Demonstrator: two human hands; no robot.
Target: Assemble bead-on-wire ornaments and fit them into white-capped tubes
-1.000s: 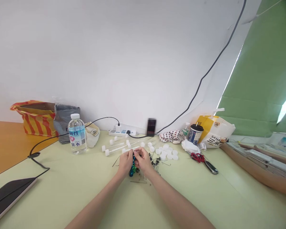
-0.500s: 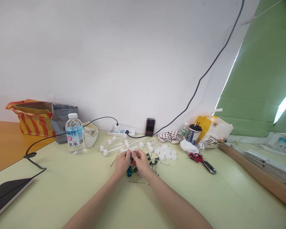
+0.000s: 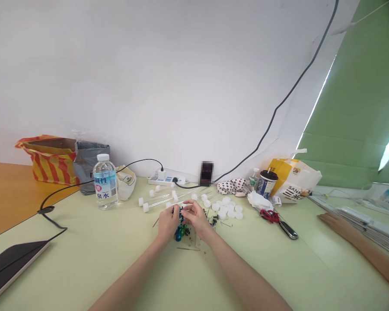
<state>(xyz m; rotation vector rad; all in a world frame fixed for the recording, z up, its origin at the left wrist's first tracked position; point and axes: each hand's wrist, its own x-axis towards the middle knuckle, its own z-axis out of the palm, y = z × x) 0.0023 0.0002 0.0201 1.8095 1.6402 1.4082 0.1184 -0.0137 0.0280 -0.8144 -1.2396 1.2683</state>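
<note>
My left hand (image 3: 169, 222) is closed, its thumb and fingers pinching a small shiny blue piece (image 3: 181, 212) too small to name. Facing it, my right hand (image 3: 197, 219) has curled fingers, with thumb and index fingertips at the same piece; what they grip is hidden. Below the hands lies a cluster of shiny blue parts (image 3: 178, 237) and green parts (image 3: 183, 230). A thin bent metal rod (image 3: 188, 249) rests nearer to me. Small black parts (image 3: 215, 220) lie just right of my right hand.
White round caps (image 3: 228, 207) and clear capped tubes (image 3: 158, 201) lie beyond my hands. A water bottle (image 3: 105, 183) stands left. At right are red-handled scissors (image 3: 269, 216), a lidded cup (image 3: 266, 185), a bag (image 3: 296, 183) and another person's hand (image 3: 333, 221).
My right hand's fingers have spread slightly and lifted from the close pinch beside my left hand. The view has shifted a little left. The other person's hand has drawn back toward the right.
</note>
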